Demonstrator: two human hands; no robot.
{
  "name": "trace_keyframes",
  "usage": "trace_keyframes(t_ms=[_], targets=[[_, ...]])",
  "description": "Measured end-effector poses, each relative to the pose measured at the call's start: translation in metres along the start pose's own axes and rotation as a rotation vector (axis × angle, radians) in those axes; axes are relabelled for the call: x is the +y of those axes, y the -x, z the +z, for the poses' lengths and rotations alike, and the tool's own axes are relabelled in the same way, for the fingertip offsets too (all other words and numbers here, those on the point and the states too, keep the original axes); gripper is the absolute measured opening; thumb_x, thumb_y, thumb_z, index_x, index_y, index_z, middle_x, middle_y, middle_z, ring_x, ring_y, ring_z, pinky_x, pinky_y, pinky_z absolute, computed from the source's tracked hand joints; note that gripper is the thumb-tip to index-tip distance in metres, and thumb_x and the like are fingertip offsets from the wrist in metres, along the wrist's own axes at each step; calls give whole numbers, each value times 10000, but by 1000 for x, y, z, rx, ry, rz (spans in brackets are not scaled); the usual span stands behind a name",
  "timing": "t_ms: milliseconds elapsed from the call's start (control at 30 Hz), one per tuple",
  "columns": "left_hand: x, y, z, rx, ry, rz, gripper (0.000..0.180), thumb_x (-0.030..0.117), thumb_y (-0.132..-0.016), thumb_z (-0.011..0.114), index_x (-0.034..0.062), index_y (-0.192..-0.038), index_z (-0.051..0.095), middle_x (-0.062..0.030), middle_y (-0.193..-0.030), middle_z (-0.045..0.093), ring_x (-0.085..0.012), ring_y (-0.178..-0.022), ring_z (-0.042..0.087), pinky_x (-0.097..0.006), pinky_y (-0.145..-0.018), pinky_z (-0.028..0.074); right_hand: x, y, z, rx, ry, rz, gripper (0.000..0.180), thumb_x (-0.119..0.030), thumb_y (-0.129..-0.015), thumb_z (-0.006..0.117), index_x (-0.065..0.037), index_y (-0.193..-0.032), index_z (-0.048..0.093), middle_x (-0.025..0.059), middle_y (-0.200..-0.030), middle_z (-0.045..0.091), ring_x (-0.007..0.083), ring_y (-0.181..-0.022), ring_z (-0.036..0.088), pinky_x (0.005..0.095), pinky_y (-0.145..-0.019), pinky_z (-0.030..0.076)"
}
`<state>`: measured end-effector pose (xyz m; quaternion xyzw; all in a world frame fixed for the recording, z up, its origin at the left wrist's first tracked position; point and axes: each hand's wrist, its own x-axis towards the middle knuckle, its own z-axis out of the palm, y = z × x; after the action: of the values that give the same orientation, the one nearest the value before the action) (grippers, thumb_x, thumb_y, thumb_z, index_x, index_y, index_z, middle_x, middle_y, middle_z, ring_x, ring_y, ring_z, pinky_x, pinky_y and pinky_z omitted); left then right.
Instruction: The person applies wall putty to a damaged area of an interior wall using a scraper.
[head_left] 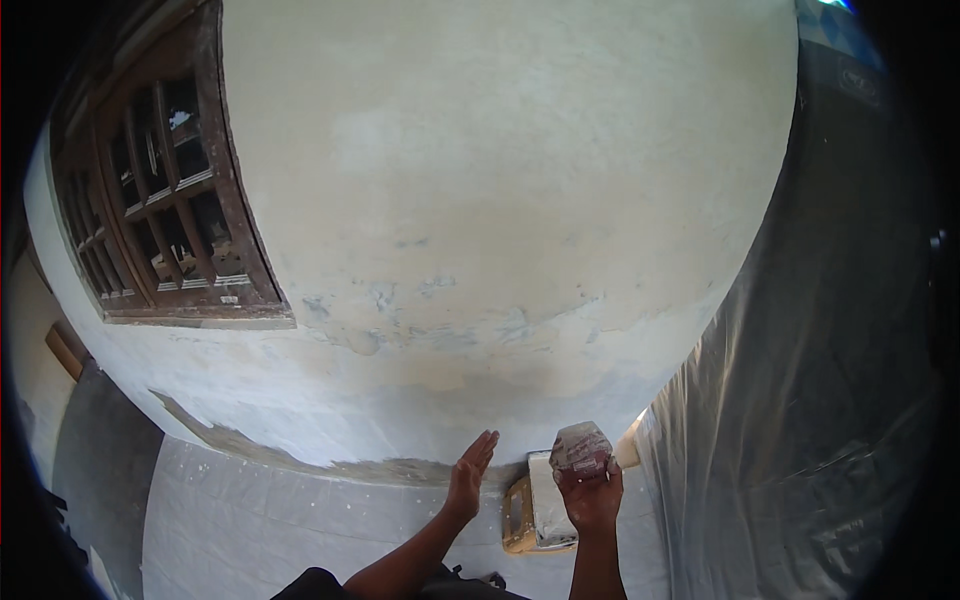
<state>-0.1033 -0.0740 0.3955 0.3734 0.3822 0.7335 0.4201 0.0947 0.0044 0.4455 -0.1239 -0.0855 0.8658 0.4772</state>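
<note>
In my right hand (593, 497) is a flat, reddish-brown piece of what looks like sandpaper (583, 452), smeared with pale dust. I hold it up by its lower edge, in front of the wall's foot. My left hand (473, 474) is raised beside it with straight fingers and nothing in it. Ahead of both hands stands the cream plastered wall (480, 220), with grey patches and a rough, uneven band across its lower part. No contact between either hand and the wall can be made out.
A yellowish stool (519, 515) with a whitish, stained top stands behind my right hand. A pale, spotted sheet (300, 515) covers the floor. Clear plastic sheeting (800, 400) hangs at the right. A brown wooden window (175, 190) is set in the wall at the left.
</note>
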Motion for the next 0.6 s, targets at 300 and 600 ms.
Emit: trace_keyframes(t_ms=[300, 600], targets=[[168, -38, -69, 9, -325, 584, 1021, 758, -859, 240, -83, -1438, 225, -252, -1481, 291, -331, -1403, 251, -432, -1150, 157, 120, -42, 136, -271, 65, 124, 522, -383, -965, 371, -37, -1353, 416, 186, -1302, 531, 381, -1156, 554, 531, -943, 485], [250, -59, -196, 97, -539, 683, 1093, 816, -810, 216, -89, -1419, 275, -254, -1474, 302, -333, -1394, 272, -445, -1143, 192, 244, -90, 217, -359, 94, 46, 525, -379, -918, 450, -35, -1314, 443, 177, -1290, 534, 361, -1147, 558, 535, -945, 479]])
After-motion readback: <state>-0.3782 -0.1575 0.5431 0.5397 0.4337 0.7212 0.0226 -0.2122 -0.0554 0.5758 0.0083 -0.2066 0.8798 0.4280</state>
